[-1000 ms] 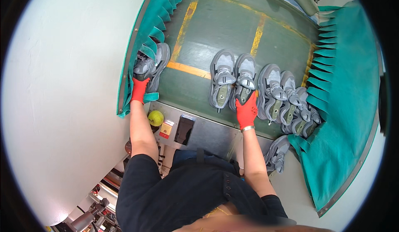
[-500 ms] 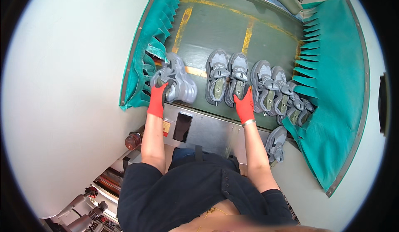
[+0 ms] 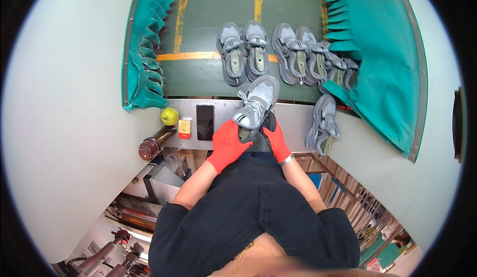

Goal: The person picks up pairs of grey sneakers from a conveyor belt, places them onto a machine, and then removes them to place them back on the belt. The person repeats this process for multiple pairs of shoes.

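Note:
Close in front of my body, both hands hold a grey sneaker (image 3: 257,101) with white laces, its toe pointing away from me. My left hand (image 3: 228,145), in a red glove, grips the heel end, where a green shoe last shows in the opening. On the other side my right hand (image 3: 277,140), also red-gloved, has its fingers partly hidden behind the shoe. Just beyond stands a pair of matching sneakers, a left one (image 3: 229,41) and a right one (image 3: 256,36), on the green conveyor belt (image 3: 198,81).
More sneakers (image 3: 287,46) stand to the right, some partly under a teal curtain (image 3: 387,78). One sneaker (image 3: 325,120) lies on the metal ledge (image 3: 293,123). Left on the ledge are a phone (image 3: 205,123), a small box (image 3: 184,128) and a green fruit (image 3: 169,116). A brown bottle (image 3: 151,148) lies nearby.
My left hand has brought the sneaker from the belt's left side to in front of my body. My right hand has left the standing pair and now holds this sneaker too. The view has shifted.

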A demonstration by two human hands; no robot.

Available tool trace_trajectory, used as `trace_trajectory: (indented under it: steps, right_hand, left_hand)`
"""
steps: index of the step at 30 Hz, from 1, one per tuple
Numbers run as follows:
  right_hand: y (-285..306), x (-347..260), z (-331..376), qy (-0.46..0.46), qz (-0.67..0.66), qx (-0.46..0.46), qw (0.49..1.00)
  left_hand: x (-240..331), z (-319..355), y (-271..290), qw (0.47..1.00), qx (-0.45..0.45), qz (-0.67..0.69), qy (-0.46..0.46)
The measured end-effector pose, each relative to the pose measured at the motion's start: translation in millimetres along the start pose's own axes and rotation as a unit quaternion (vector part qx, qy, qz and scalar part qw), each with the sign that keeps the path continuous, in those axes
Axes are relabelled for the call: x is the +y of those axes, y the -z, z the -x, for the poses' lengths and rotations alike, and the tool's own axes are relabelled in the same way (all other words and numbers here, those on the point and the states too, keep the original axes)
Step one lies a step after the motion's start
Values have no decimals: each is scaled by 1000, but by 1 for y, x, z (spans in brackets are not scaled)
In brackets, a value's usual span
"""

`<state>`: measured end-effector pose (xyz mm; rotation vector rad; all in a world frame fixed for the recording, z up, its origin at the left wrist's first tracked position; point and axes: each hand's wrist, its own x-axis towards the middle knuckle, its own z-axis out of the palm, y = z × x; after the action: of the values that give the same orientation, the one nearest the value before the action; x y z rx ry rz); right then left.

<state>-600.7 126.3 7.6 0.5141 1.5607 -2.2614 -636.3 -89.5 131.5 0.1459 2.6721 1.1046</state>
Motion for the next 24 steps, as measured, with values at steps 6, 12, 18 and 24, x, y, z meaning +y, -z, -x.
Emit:
trace_trajectory:
  steps: [6,12,18,24]
  right_hand:
    - [56,40,20,-16,141,72,987]
    - [14,-31,68,50,102,108,988]
    - [5,-41,49,128,471,105,866]
    - [47,-26,1,106,391,196,893]
  left_hand:
    - [14,3,-90,980,-174,-51,77]
    - [-59,-6,-103,970,-166,155,89]
    - [-62,-48,-156,994,-49,81,-47]
    - [-55,-51,-146,990,-136,-24,14]
